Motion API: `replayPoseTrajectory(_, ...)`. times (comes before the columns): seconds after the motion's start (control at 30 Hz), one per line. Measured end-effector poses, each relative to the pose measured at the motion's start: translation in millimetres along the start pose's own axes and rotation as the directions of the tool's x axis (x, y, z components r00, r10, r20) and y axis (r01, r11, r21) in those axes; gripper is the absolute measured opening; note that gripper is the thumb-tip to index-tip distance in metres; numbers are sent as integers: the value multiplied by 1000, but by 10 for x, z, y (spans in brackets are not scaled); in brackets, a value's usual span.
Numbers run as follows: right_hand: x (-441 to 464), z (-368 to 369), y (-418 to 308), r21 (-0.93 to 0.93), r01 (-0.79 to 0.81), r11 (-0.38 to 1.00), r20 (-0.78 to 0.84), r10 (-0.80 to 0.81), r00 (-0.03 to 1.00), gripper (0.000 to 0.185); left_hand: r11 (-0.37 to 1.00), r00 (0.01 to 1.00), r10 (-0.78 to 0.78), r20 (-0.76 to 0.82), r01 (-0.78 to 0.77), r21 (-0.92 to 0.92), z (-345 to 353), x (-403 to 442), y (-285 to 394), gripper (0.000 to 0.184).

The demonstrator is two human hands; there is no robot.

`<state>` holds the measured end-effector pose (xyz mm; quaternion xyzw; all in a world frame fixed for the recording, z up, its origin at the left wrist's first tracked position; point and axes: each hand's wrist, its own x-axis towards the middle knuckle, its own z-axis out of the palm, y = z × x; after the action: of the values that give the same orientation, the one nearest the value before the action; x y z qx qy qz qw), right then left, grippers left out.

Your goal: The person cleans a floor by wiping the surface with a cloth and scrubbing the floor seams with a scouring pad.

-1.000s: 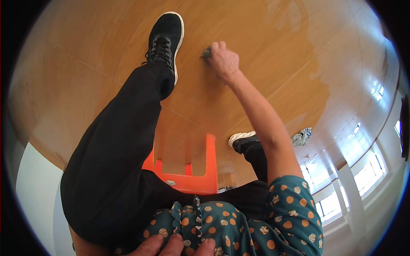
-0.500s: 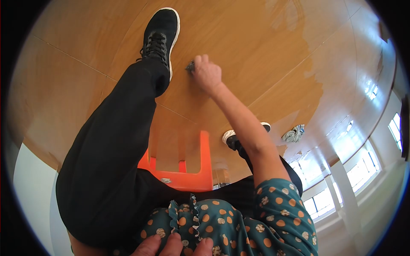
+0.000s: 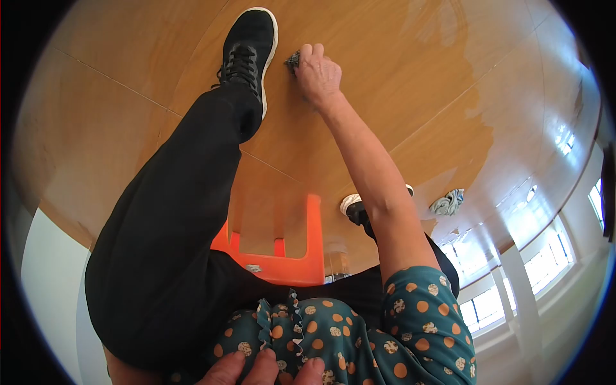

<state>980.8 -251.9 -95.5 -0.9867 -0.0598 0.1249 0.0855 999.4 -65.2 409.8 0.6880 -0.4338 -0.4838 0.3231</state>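
Note:
My right hand (image 3: pixel 319 74) is closed around a dark grey steel wool scrubber (image 3: pixel 292 61). Most of the scrubber is hidden by the fingers; its left side shows against the brown floor (image 3: pixel 378 96), beside my black shoe (image 3: pixel 247 48). At the bottom edge, only some fingers of my left hand (image 3: pixel 263 370) are in view. They lie apart over the green dotted shirt (image 3: pixel 321 327), with nothing visible in them.
An orange plastic stool (image 3: pixel 289 269) is beneath me, between my legs. A crumpled grey cloth (image 3: pixel 447 202) lies on the floor to the right, near my other shoe (image 3: pixel 353 206). Wet, shiny patches cover the floor on the right. A white wall (image 3: pixel 48 276) is at the left.
My right hand has moved forward over the floor with the scrubber, away from my body. My left hand stays at the shirt. The view has shifted slightly.

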Motion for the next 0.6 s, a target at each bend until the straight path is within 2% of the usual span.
replayPoseTrajectory(0.07, 158, -181, 160, 39, 88, 995, 27, -90, 996, 36, 1000, 1000, -17, 15, 17, -1, 5, 8, -23, 33)
replayPoseTrajectory(0.1, 292, -332, 253, 11, 82, 997, 0, -82, 997, 36, 1000, 999, -19, 31, 20, -16, 7, -7, -22, 33)
replayPoseTrajectory(0.17, 678, -682, 502, 18, -35, 999, 37, 34, 999, 30, 999, 999, -35, 33, 36, -17, 23, -15, -29, 32)
replayPoseTrajectory(0.33, 669, -467, 361, -46, -74, 996, -86, 70, 994, 12, 999, 999, -46, 0, 46, -23, -35, -33, 9, 33)
replayPoseTrajectory(0.37, 445, -336, 121, -67, -56, 996, -63, 52, 997, 11, 998, 998, -55, -7, 55, -23, -49, -32, 13, 33)
replayPoseTrajectory(0.4, 159, -210, -85, 0, 31, 1000, -18, -31, 999, 9, 997, 998, -66, -7, 66, -28, -59, -30, 20, 33)
replayPoseTrajectory(0.43, -135, -38, -332, -35, 60, 998, -54, -61, 997, 11, 996, 997, -77, -3, 77, -33, -63, -27, 28, 33)
replayPoseTrajectory(0.5, -740, 116, -656, 85, 72, 994, 156, -85, 984, 8, 996, 996, -88, 6, 88, -34, -63, 13, 13, 33)
replayPoseTrajectory(0.53, -887, 92, -609, 197, -22, 980, 203, -19, 979, 9, 995, 996, -89, 10, 89, -32, -67, 27, 11, 34)
replayPoseTrajectory(0.6, -1052, 44, -380, 198, 30, 980, 180, -67, 981, 8, 995, 995, -98, 14, 98, -29, -63, 67, 27, 34)
